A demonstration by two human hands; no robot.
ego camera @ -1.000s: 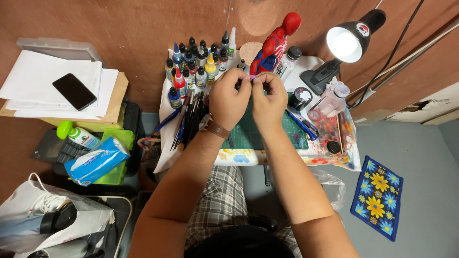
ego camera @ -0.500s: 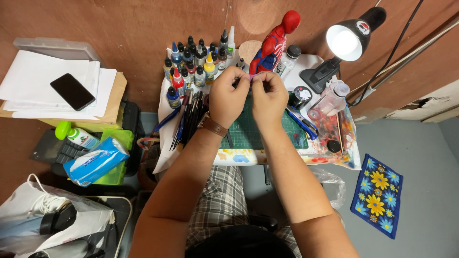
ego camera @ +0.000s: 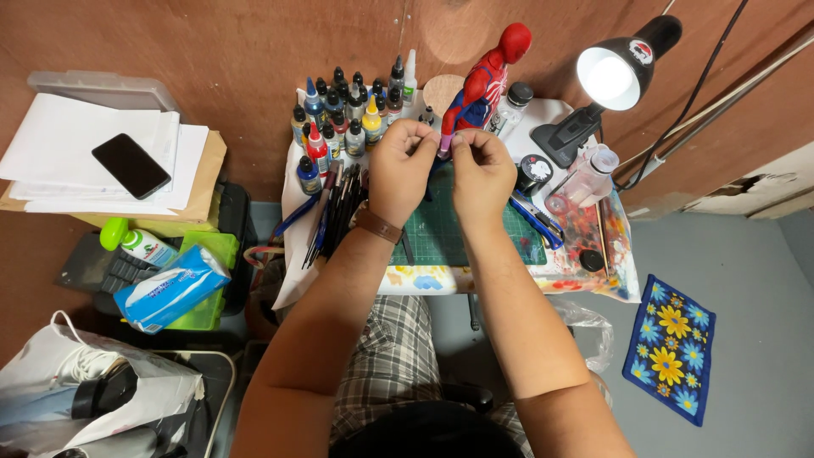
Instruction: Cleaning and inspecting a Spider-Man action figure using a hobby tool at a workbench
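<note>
Head view, left to right: black phone [ego camera: 131, 165] parked on papers [ego camera: 51, 144], clear of paint. Dropper paint bottles [ego camera: 343, 114] clustered within reach. Left hand [ego camera: 401, 170] and right hand [ego camera: 482, 171] pinched together on something too small to identify, raised above green cutting mat [ego camera: 441, 237], beside red-and-blue figure [ego camera: 483, 85], under lit lamp [ego camera: 615, 68].

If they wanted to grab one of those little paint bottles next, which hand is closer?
Probably the left hand. It sits right beside the cluster of paint bottles on the left of the green mat. The right hand is farther over, nearer the red and blue figure.
</note>
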